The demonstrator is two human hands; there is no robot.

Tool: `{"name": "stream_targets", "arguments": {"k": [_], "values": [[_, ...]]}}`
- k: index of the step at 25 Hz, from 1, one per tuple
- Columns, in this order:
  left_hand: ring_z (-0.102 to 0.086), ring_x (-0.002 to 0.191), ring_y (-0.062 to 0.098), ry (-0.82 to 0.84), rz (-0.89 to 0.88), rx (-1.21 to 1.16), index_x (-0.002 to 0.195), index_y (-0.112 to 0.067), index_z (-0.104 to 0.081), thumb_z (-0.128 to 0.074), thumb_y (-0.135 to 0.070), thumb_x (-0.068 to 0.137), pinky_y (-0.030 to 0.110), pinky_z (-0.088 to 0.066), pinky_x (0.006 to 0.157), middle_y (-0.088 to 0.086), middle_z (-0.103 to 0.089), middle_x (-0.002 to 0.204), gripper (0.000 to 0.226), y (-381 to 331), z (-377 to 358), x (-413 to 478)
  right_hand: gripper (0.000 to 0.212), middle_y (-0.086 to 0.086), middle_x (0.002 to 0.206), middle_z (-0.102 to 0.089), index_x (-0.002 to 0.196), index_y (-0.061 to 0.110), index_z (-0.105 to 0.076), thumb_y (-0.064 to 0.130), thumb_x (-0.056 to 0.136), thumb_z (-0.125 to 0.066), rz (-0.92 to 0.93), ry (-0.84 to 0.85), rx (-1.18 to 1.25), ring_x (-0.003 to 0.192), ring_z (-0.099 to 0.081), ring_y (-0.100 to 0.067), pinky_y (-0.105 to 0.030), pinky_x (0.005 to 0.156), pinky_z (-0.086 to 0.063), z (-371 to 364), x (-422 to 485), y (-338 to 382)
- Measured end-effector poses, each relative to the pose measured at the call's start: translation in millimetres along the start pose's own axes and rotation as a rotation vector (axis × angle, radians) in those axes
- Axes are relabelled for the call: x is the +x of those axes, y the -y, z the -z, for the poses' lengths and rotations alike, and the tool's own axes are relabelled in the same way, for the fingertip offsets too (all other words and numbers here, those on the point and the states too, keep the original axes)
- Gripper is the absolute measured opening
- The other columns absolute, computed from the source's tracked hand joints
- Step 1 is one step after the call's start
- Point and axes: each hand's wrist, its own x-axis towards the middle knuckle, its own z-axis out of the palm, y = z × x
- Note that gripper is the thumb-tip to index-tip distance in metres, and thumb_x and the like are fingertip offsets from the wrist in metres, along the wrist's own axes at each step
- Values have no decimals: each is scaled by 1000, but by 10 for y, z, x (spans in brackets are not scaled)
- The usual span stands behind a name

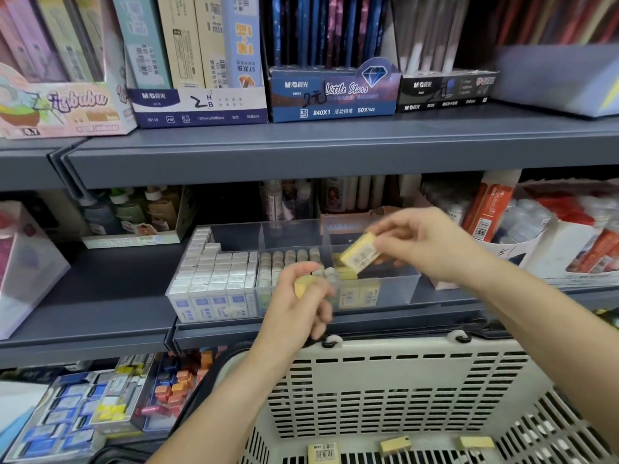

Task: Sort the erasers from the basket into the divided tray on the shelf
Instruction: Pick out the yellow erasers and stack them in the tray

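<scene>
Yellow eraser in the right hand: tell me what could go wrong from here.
The right hand pinches the yellow eraser by one end above the divided tray; it may slip into the compartment of round erasers. The left hand, holding a yellow piece, hovers close to those rows and could knock them.

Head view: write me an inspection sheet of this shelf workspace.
Surface: grey shelf carries the clear divided tray.
Job's things: white boxed erasers in the left compartment, round erasers in the middle, yellow boxed erasers on the right; three loose erasers lie in the basket.
Clutter: red-and-white packs beside the tray.
Hands: right hand pinches a yellow eraser above the tray; left hand grips a round yellow piece.
Cables: nothing seen.
Surroundings: pencil boxes above, stationery bins below.
</scene>
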Motion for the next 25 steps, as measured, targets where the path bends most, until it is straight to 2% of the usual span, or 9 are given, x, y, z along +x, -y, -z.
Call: {"name": "stream_targets", "arguments": {"k": [2,5,7,11,15,17,20,23,25], "values": [[-38,48,10,6,22,-44,99,-19,-43,-57,-24,62,20,-26,39,4,-51,67,40,-20,16,-5,15,9,88,-69,101,23,-67,18,88,-61,33,-104,-331,86,-67,-10,-26,78,-51,92,100,-36],[-45,53,12,9,-29,66,91,-16,-42,-49,-20,76,23,-34,42,8,-58,74,17,-12,0,-44,23,2,109,-67,112,23,-65,23,91,-57,35,-15,-604,101,-60,-15,-20,82,-40,21,202,-178],[-59,64,11,-11,-101,135,94,-15,-49,-51,-15,91,23,-46,48,3,-66,84,3,-13,-14,-60,23,1,114,-66,113,20,-66,23,92,-56,21,88,-610,99,-59,-13,-18,82,-38,-89,239,-277],[-63,87,9,-46,-233,223,96,-27,-64,-59,-10,88,20,-52,58,-4,-64,97,19,-31,-20,-70,23,-1,114,-66,112,16,-64,14,93,-52,-46,202,-544,99,-57,-11,-18,86,-40,-205,278,-412],[-65,94,12,-73,-191,185,101,-27,-60,-59,1,86,21,-55,66,-1,-65,103,32,-7,-28,-32,26,-1,122,-62,115,17,-64,14,96,-47,-22,262,-600,113,-55,-15,-21,93,-38,-223,309,-424],[-65,96,12,-92,-162,187,100,-26,-57,-59,4,85,20,-54,67,1,-65,104,33,3,-30,-18,26,-1,121,-63,115,17,-64,15,96,-46,-2,208,-632,113,-56,-16,-24,96,-40,-214,283,-395],[-66,92,8,-93,-164,194,98,-27,-57,-62,2,83,22,-56,69,-1,-66,101,33,13,-28,-17,21,4,95,-70,101,19,-69,20,94,-49,96,-21,-495,92,-64,-10,-29,87,-50,-190,183,-249],[-66,92,11,-80,-190,238,96,-32,-60,-66,-3,82,29,-56,76,-6,-68,96,32,22,-42,-32,17,8,58,-67,77,33,-66,46,83,-56,113,46,-173,57,-63,-1,-24,67,-53,-249,-15,-18],[-65,92,9,-48,-241,317,92,-35,-63,-67,-7,82,30,-55,80,-13,-69,95,30,16,-58,-58,35,9,50,-62,71,29,-64,63,71,-55,83,53,-270,49,-57,0,-22,58,-49,-355,-99,39]]}}
